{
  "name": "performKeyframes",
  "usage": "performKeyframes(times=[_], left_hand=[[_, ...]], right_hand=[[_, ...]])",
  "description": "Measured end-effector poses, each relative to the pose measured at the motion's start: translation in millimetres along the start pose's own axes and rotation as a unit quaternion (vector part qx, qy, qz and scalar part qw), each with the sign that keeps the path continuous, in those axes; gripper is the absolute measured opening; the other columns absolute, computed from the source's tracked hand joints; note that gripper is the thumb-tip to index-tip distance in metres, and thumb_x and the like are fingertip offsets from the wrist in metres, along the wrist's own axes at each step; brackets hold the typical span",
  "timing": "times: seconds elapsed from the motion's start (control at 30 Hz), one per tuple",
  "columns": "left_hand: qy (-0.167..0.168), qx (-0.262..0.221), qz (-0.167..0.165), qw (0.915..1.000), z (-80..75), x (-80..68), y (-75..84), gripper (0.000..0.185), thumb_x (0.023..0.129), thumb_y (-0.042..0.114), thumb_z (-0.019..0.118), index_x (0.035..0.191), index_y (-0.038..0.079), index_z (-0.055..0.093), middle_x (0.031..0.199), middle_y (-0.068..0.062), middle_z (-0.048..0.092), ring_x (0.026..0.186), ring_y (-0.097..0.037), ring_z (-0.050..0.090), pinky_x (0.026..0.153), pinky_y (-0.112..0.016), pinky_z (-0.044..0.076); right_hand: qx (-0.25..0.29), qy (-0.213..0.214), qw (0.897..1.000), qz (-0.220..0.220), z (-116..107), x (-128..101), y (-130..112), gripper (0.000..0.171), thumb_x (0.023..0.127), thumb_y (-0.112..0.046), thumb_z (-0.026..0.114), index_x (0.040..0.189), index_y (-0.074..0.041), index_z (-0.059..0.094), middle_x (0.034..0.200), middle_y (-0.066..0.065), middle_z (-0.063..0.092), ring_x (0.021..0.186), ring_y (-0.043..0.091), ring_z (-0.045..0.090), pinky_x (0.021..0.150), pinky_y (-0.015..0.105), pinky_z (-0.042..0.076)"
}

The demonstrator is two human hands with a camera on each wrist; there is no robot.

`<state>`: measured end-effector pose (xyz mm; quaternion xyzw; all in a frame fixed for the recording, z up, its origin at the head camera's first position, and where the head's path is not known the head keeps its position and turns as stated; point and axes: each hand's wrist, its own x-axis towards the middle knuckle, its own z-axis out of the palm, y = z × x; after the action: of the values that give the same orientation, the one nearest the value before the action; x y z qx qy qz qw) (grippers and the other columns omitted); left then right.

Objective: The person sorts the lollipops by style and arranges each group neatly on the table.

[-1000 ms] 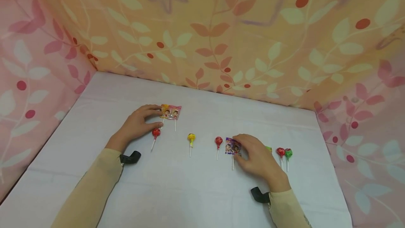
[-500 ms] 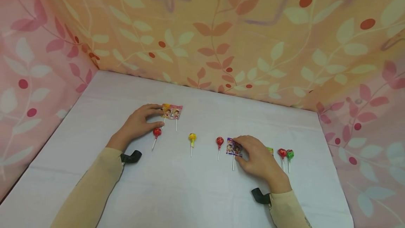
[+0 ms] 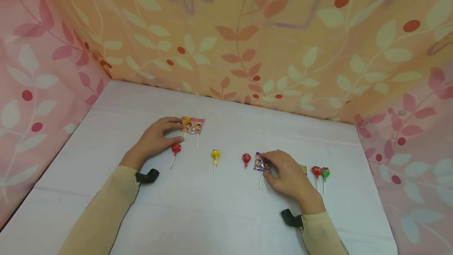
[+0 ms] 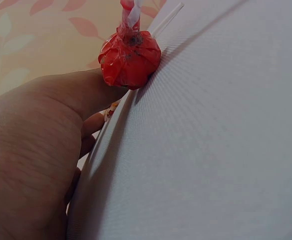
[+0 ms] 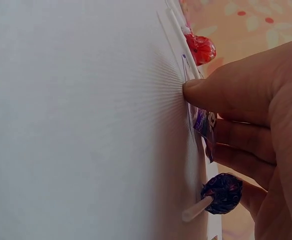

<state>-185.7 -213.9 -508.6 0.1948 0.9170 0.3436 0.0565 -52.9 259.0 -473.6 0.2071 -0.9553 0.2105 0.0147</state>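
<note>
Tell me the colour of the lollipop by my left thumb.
Red lollipop, clearest in the left wrist view.

A yellow lollipop point(image 3: 214, 154) lies on the white tablecloth point(image 3: 198, 211) before leaf-patterned curtains point(image 3: 283, 38).

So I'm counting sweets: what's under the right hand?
The right hand pinches a purple flat lollipop. The right wrist view shows a dark round lollipop under its palm. A green wrapper edge peeks out behind; the rest is covered.

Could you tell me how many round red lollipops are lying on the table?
3: one by the left hand's thumb, one left of the purple packet, one beside the green lollipop at far right. The right hand may hide others.
</note>
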Motion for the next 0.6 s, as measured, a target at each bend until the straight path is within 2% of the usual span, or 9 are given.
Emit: performKeyframes(times=[0.2,0.43,0.6], left_hand=[[-0.002,-0.001,-0.002,1.0000,-1.1,0.1,3.0,0.054,0.096,0.041,0.087,0.143,0.016,0.074,0.162,-0.010,0.054,0.155,-0.038,0.041,0.126,-0.067,0.032],[-0.001,0.001,-0.005,1.0000,-1.6,0.2,3.7,0.055,0.096,0.040,0.087,0.143,0.016,0.074,0.162,-0.010,0.054,0.155,-0.038,0.041,0.126,-0.066,0.032],[0.000,0.000,-0.005,1.0000,-0.4,-0.3,1.7,0.055,0.096,0.040,0.087,0.143,0.016,0.074,0.162,-0.009,0.054,0.155,-0.038,0.041,0.126,-0.066,0.033]], right_hand=[[0.002,0.021,1.000,-0.018,2.0,0.6,2.5,0.054,0.087,-0.013,0.088,0.139,-0.011,0.072,0.131,0.002,0.074,0.127,0.027,0.065,0.113,0.054,0.052],[0.003,0.016,1.000,-0.009,0.5,-0.1,1.3,0.052,0.089,-0.015,0.087,0.139,-0.011,0.072,0.133,0.005,0.073,0.132,0.031,0.063,0.117,0.057,0.049],[0.008,0.019,1.000,-0.020,0.4,1.5,2.9,0.053,0.090,-0.015,0.086,0.141,-0.010,0.071,0.134,0.003,0.073,0.131,0.028,0.064,0.117,0.054,0.049]])
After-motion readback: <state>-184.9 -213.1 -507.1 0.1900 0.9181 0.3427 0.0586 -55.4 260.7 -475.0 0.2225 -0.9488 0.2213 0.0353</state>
